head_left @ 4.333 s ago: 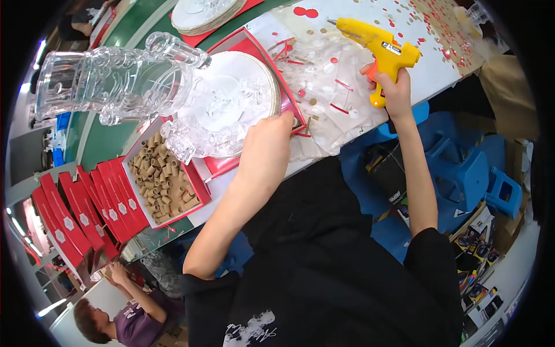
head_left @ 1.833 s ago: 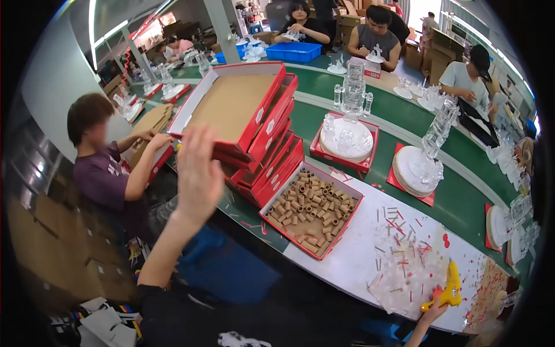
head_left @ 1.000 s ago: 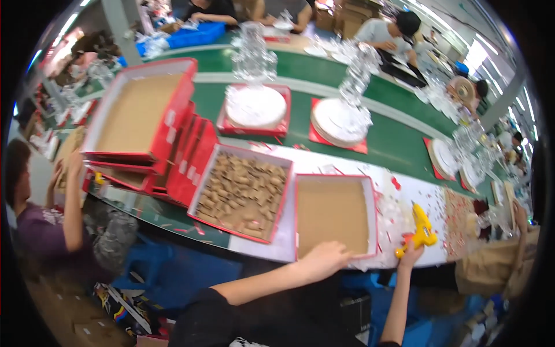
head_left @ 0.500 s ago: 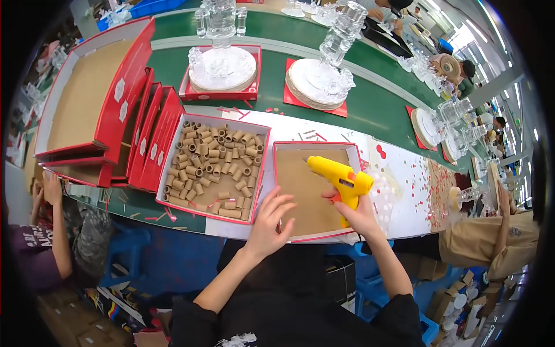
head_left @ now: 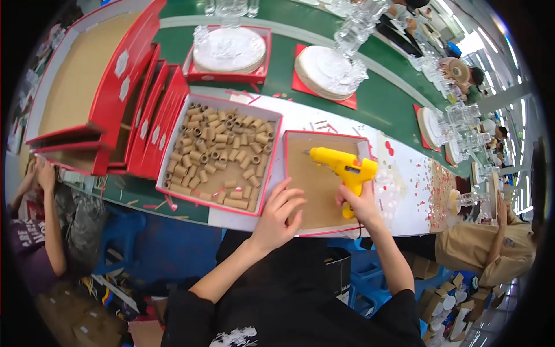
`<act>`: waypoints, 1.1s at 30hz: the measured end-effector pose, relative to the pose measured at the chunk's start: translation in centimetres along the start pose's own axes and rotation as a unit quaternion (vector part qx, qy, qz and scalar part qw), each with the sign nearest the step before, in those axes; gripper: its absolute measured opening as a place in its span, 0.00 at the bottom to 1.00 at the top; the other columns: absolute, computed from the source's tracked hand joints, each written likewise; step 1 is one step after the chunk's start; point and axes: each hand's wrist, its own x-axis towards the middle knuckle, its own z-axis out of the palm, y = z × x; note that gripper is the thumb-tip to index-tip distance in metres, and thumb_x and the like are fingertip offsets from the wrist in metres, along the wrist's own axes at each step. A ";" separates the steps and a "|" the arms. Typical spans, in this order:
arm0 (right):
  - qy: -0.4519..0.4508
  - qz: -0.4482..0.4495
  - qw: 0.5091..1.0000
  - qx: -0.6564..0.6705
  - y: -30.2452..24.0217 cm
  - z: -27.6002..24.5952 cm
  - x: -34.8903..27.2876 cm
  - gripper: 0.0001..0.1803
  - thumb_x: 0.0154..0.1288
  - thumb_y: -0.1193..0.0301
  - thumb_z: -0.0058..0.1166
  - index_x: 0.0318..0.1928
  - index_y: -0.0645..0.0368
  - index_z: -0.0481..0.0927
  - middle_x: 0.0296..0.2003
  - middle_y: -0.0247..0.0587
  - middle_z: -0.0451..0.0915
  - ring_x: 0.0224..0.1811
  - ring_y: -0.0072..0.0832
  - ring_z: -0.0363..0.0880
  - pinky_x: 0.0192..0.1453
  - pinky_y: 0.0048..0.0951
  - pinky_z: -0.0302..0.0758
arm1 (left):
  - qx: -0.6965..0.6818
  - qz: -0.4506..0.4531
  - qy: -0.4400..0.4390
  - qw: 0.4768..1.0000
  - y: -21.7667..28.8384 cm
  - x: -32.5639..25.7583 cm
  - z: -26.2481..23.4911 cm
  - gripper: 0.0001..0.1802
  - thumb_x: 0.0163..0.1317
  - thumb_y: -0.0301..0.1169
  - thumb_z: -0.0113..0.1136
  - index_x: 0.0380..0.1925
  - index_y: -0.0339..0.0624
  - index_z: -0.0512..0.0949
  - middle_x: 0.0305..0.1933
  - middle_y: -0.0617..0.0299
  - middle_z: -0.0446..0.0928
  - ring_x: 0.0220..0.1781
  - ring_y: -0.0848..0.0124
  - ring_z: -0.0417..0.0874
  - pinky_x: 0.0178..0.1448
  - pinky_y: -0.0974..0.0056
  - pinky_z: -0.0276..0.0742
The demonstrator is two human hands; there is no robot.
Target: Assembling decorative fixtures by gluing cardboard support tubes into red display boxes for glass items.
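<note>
Two hands: both over the small red tray at the near table edge
Right hand (head_left: 361, 203): fingers wrapped tight round the grip of the yellow glue gun (head_left: 342, 169)
Glue gun: held above the empty tray, nozzle pointing to the person's left, body over the tray's far half
Left hand (head_left: 276, 215): fingers spread and loose, holding nothing, fingertips resting on the near left corner of the empty tray (head_left: 319, 184)
Empty tray: red rim, brown cardboard floor, lying flat on the white sheet (head_left: 404, 191)
Tube tray (head_left: 221, 155): just left of the empty tray, touching or nearly so, full of short brown cardboard tubes lying loose
Red box stack (head_left: 124, 110): left of the tube tray, several open lids leaning side by side
Table (head_left: 381, 104): green top, white sheet along the near edge, dotted with small red bits to the right
Glass pieces (head_left: 231, 49): clear dishes on red trays at the far side
Other people: one person's hands (head_left: 37, 170) at lower left, another in tan at right
</note>
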 end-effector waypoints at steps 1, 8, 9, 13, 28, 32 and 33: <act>-0.008 0.005 1.000 0.002 0.1 0.0 -0.2 0.17 0.61 0.77 0.53 0.50 0.63 0.66 0.27 0.39 0.76 0.28 0.26 0.79 0.31 0.25 0.76 | -0.009 0.008 0.009 1.000 0.3 -0.1 -0.2 0.12 0.53 0.20 0.59 0.39 0.38 0.79 0.51 0.55 0.76 0.66 0.50 0.68 0.65 0.52 0.66; -0.027 -0.047 0.998 0.041 -0.7 -0.7 -2.2 0.24 0.61 0.79 0.52 0.58 0.63 0.65 0.43 0.48 0.80 0.47 0.30 0.81 0.45 0.27 0.80 | 0.027 -0.030 0.077 0.996 4.1 1.2 -7.3 0.15 0.53 0.17 0.59 0.43 0.37 0.78 0.49 0.53 0.76 0.55 0.56 0.77 0.56 0.58 0.74; -0.023 -0.048 0.998 0.038 -0.7 -0.8 -2.6 0.24 0.61 0.79 0.52 0.58 0.63 0.65 0.43 0.48 0.80 0.47 0.30 0.81 0.45 0.27 0.80 | 0.038 -0.040 0.104 0.993 3.9 1.7 -8.5 0.16 0.54 0.18 0.60 0.44 0.37 0.77 0.49 0.53 0.76 0.54 0.56 0.77 0.56 0.58 0.74; -0.023 -0.044 0.996 0.067 -1.4 -0.7 -4.3 0.24 0.62 0.77 0.52 0.58 0.62 0.65 0.44 0.50 0.80 0.48 0.31 0.80 0.47 0.28 0.80 | 0.355 -0.075 0.079 0.928 0.2 4.6 -11.4 0.14 0.55 0.22 0.62 0.43 0.39 0.78 0.46 0.54 0.76 0.50 0.54 0.78 0.53 0.55 0.74; -0.055 -0.063 0.994 0.065 -1.7 -0.3 -6.8 0.26 0.61 0.73 0.54 0.59 0.66 0.64 0.44 0.51 0.80 0.43 0.30 0.80 0.46 0.28 0.77 | 0.199 -0.034 0.025 0.979 1.2 2.6 -14.4 0.13 0.57 0.21 0.60 0.44 0.37 0.78 0.45 0.52 0.77 0.40 0.59 0.82 0.42 0.63 0.78; -0.038 -0.061 0.995 0.072 -0.8 -0.1 -6.5 0.26 0.61 0.76 0.53 0.60 0.64 0.63 0.45 0.51 0.79 0.44 0.29 0.79 0.47 0.28 0.77 | 0.234 0.023 0.098 0.967 1.5 -1.0 -17.4 0.05 0.56 0.19 0.60 0.34 0.35 0.79 0.36 0.54 0.79 0.36 0.63 0.82 0.40 0.65 0.77; -0.056 -0.066 0.993 0.081 -0.6 -0.1 -6.5 0.26 0.61 0.76 0.53 0.60 0.64 0.63 0.45 0.51 0.79 0.44 0.29 0.79 0.47 0.28 0.77 | 0.252 0.018 0.104 0.962 1.3 -2.7 -18.4 0.05 0.56 0.19 0.60 0.34 0.35 0.79 0.36 0.54 0.79 0.36 0.63 0.82 0.40 0.65 0.77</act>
